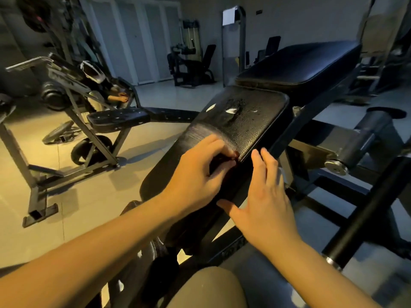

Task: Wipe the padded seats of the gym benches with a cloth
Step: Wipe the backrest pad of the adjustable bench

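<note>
The black padded seat (251,123) of the gym bench slopes up in front of me, with water drops and torn white patches on its far half. My left hand (198,174) lies on the seat's near part, its fingers curled round a dark cloth (222,162) that is mostly hidden under the hand. A streaky wiped band shows on the leather just left of the fingers. My right hand (266,196) is flat against the seat's right side edge with fingers straight and thumb spread. The bench's back pad (300,63) rises beyond the seat.
A second bench with a spotted black seat (117,118) stands to the left, with a weight plate (60,132) on the floor by it. Another person's hand (122,97) shows behind it. Padded roller bars (367,134) jut out on the right. My knee (211,290) is below.
</note>
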Available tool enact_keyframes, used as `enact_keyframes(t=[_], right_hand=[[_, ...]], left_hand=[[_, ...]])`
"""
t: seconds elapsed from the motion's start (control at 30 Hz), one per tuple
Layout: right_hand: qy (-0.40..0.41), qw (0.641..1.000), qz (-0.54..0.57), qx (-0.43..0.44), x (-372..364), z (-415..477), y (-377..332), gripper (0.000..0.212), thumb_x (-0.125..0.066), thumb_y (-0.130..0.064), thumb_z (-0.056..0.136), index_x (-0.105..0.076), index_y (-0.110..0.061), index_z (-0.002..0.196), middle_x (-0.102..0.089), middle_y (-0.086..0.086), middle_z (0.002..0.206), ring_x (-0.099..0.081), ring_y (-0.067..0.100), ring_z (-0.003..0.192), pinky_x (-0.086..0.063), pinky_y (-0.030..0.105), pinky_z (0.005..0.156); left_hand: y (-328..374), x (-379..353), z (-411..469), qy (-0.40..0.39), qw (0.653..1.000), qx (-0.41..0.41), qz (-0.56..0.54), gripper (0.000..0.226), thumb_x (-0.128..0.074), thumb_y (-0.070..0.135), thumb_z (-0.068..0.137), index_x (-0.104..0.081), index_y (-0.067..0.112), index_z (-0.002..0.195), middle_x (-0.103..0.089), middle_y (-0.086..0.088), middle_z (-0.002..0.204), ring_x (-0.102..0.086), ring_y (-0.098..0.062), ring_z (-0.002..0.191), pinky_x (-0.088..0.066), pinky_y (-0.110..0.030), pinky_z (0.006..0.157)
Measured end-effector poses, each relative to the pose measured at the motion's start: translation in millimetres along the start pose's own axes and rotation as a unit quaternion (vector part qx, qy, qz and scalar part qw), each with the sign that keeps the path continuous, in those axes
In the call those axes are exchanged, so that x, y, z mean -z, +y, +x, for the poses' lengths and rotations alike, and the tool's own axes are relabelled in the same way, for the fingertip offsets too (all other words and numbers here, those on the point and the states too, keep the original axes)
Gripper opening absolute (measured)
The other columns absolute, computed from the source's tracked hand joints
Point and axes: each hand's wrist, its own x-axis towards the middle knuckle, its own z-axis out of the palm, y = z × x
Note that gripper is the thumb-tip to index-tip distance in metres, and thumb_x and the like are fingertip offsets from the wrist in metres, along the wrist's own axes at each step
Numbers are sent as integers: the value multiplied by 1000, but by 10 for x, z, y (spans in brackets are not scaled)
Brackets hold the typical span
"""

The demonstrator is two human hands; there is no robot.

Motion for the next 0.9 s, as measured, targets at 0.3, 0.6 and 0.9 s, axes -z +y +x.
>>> enact_keyframes(t=[0.3,0.6,0.9], right_hand=[[6,1000,-6,3,-19,-14,-6,116,-70,-65,78,-4,-19,161,1,-3,166,-11,26,154,-37,45,115],[9,1000,-8,6,-27,-14,0,114,-72,-61,79,-1,-21,160,4,-4,165,-11,24,154,-37,43,114],[-3,1000,-10,1,-23,-19,-17,116,-69,-65,81,0,-19,160,7,-5,166,-7,28,154,-31,46,118]], left_hand=[[-1130,160,365,87,962,236,102,5,-69,17,94,-69,13,95,-68,-5,101,-62,-23,99,-42,-26,83],[-178,95,-69,-62,997,-54,5,11,-72,7,93,-66,6,101,-62,-2,105,-62,-19,99,-50,-28,85],[-999,219,322,47,983,159,74,8,-73,14,91,-67,10,96,-66,-1,96,-62,-18,95,-49,-37,89]])
